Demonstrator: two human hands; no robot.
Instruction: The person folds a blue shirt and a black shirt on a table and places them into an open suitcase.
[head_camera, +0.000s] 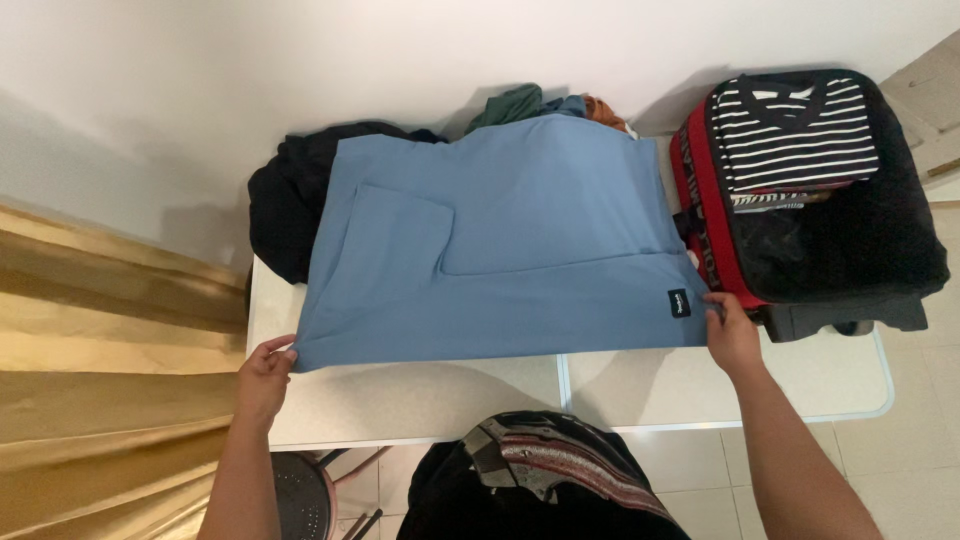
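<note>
Left hand, right hand, fingers pinching blue shirt corners, clothes pile half hidden

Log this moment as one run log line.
left hand: pinching blue garment corner | right hand: pinching opposite corner | garment: flat on white table | suitcase: open
</note>
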